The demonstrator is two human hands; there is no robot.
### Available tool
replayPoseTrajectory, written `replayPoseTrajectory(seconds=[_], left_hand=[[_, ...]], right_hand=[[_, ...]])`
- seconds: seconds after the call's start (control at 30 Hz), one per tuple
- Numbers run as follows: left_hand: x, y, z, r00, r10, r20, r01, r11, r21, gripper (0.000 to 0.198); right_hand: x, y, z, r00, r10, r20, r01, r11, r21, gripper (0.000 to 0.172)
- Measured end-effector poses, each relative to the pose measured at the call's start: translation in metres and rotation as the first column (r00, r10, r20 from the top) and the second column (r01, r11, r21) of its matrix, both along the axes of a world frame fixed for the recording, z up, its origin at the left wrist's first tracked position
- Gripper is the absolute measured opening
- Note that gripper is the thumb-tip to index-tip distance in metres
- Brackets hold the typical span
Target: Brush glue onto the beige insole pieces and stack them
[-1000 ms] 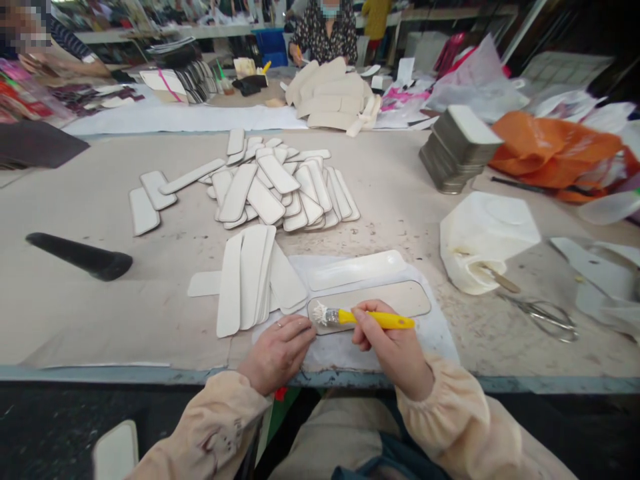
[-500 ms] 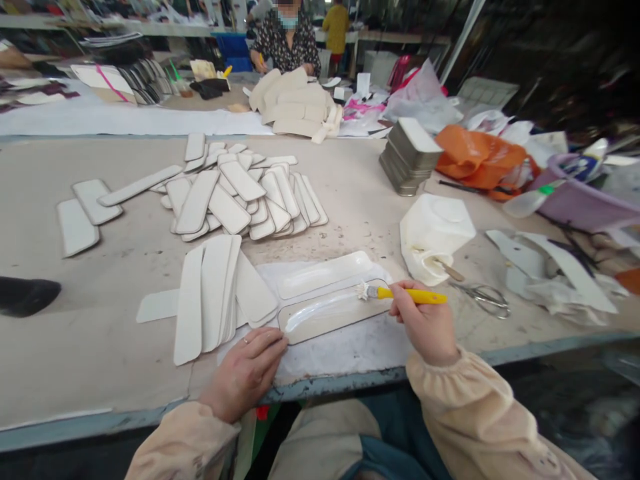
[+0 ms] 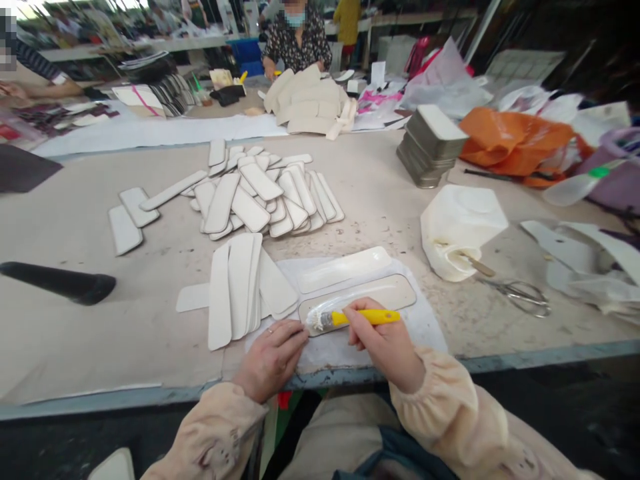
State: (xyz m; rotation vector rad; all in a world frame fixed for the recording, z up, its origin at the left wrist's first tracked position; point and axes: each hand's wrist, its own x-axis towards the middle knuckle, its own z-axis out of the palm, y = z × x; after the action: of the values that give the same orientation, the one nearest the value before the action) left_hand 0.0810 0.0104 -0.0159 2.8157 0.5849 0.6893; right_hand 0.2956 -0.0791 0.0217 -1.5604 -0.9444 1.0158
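My right hand (image 3: 381,343) is closed round the yellow handle of a paintbrush (image 3: 387,316). Its white-coated bristles touch the left end of a long, rounded off-white panel (image 3: 387,291), which has a wet white streak along it. At that same end my left hand (image 3: 275,355) lies flat, fingers together, fingertips on the panel's edge. Just behind lies a second panel (image 3: 347,268) with a shiny wet surface. Both rest on a white sheet (image 3: 420,327). Left of them, similar plain panels (image 3: 243,287) lie overlapped in a fanned stack.
Behind is a loose pile of dark-edged panels (image 3: 265,200). To the right are a cut-open white jug (image 3: 463,223), scissors (image 3: 525,298) and a panel stack (image 3: 435,143). A black rod-like object (image 3: 65,280) juts in at left. A co-worker (image 3: 297,43) sits across the table.
My right hand has swept the brush leftward along the panel, from its right part to the left end near my left hand. The camera view has turned somewhat left.
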Motion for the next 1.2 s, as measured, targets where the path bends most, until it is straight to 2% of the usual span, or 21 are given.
replayPoseTrajectory(seconds=[0.1,0.23,0.37,0.5,0.63,0.7,0.8,0.87,0.9,0.97,1.07,1.13,1.2], left_hand=[[0.0,0.001,0.0,1.0,-0.014,0.01,0.014,1.0,-0.002,0.023],[-0.001,0.002,-0.001,1.0,-0.012,0.01,0.012,1.0,-0.013,0.023],[-0.002,0.004,0.0,1.0,-0.025,0.007,0.025,1.0,0.019,0.022],[-0.004,0.005,-0.002,0.999,-0.036,-0.007,0.037,0.997,0.065,0.022],[-0.006,0.007,-0.004,0.999,-0.037,-0.018,0.039,0.996,0.084,0.024],[-0.006,0.007,-0.005,0.999,-0.038,-0.029,0.04,0.995,0.086,0.024],[-0.007,0.008,-0.005,0.998,-0.044,-0.038,0.047,0.995,0.087,0.024],[-0.007,0.009,-0.006,0.998,-0.056,-0.035,0.059,0.995,0.087,0.024],[-0.007,0.01,-0.006,0.998,-0.062,-0.03,0.065,0.994,0.088,0.025],[-0.007,0.011,-0.006,0.997,-0.07,-0.022,0.072,0.993,0.092,0.025],[-0.006,0.009,-0.003,0.998,-0.056,-0.015,0.057,0.995,0.085,0.024],[-0.004,0.005,0.0,0.999,-0.037,-0.009,0.037,0.998,0.058,0.024],[-0.001,0.001,0.004,1.0,-0.021,0.0,0.021,1.0,0.018,0.023]], right_hand=[[0.005,0.0,-0.006,0.997,-0.006,0.075,0.007,1.0,-0.014,0.025],[0.047,-0.009,-0.005,0.955,-0.159,0.25,0.175,0.984,-0.043,0.028],[0.096,-0.022,0.002,0.839,-0.284,0.464,0.355,0.932,-0.072,0.032],[0.118,-0.032,0.012,0.684,-0.363,0.633,0.456,0.89,0.018,0.029],[0.111,-0.037,0.016,0.529,-0.374,0.762,0.418,0.896,0.15,0.031],[0.102,-0.035,0.013,0.423,-0.345,0.838,0.362,0.912,0.193,0.029],[0.08,-0.03,0.004,0.257,-0.22,0.941,0.213,0.963,0.167,0.023],[0.059,-0.027,0.0,0.216,-0.119,0.969,0.075,0.992,0.105,0.019],[0.047,-0.025,0.0,0.226,-0.085,0.97,0.003,0.996,0.086,0.017],[0.024,-0.023,0.003,0.313,-0.048,0.948,-0.138,0.986,0.096,0.016],[0.001,-0.022,0.012,0.568,-0.035,0.822,-0.249,0.945,0.211,0.016],[0.0,-0.023,0.016,0.768,-0.049,0.639,-0.163,0.95,0.268,0.017],[0.005,-0.02,0.014,0.908,-0.102,0.406,0.005,0.972,0.233,0.017]])
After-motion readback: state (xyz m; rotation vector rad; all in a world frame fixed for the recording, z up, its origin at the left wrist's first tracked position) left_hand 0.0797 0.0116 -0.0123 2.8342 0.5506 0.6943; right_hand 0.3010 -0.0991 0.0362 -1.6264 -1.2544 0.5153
